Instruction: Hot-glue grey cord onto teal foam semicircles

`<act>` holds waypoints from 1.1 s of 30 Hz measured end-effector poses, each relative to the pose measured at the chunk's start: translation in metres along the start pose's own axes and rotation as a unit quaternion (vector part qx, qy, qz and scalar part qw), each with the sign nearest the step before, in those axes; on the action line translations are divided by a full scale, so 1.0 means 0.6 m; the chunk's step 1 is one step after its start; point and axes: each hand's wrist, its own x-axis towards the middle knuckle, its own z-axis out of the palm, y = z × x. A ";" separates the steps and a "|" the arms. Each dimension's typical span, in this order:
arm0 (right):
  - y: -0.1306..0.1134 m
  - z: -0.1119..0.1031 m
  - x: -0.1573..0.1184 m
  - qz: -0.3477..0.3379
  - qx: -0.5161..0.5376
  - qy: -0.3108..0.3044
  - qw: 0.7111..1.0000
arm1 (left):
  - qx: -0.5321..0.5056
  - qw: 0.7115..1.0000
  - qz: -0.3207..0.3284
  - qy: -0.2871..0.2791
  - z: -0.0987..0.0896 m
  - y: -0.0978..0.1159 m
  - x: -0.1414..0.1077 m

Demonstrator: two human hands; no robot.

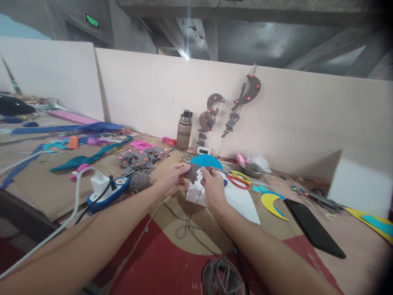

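Over the middle of the table, my left hand grips a small dark grey piece that looks like felt, thumb on top. Close beside it, my right hand is closed in a pinch at the piece's right edge. A grey cord runs down from the right fingers, loops on the table and leads to a coil of grey cord at the front. The fingertips hide where cord and piece meet. Under the hands lie a white sheet and a blue rounded piece.
Orange-and-yellow-handled scissors, a yellow crescent and a black phone lie to the right. A bottle stands behind. Left are a power strip, a yarn ball and dotted grey pieces. Grey crescent hangings hang on the panel.
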 end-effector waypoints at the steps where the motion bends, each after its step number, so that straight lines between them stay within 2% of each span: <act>1: 0.000 0.001 -0.001 0.000 -0.009 0.003 1.000 | 0.010 1.000 0.004 0.004 -0.001 -0.001 0.000; 4: -0.001 0.004 -0.003 -0.003 -0.023 0.011 1.000 | 0.018 1.000 0.008 0.017 -0.001 -0.005 0.002; 10: -0.007 0.004 -0.011 -0.030 -0.058 -0.006 0.998 | -0.043 0.999 -0.002 0.025 0.000 -0.014 0.006; 20: -0.008 0.000 -0.016 -0.039 -0.092 0.002 0.995 | -0.142 0.989 -0.020 0.045 0.006 -0.005 0.009; 23: -0.005 0.000 -0.017 -0.054 -0.124 0.007 0.991 | -0.138 0.989 -0.010 0.054 0.005 -0.004 0.009; 28: -0.007 0.004 -0.022 -0.053 -0.134 -0.013 0.989 | -0.121 0.990 -0.029 0.068 0.001 -0.005 0.012; 33: -0.004 0.002 -0.020 -0.063 -0.157 -0.007 0.986 | -0.125 0.989 -0.034 0.078 0.002 -0.022 0.017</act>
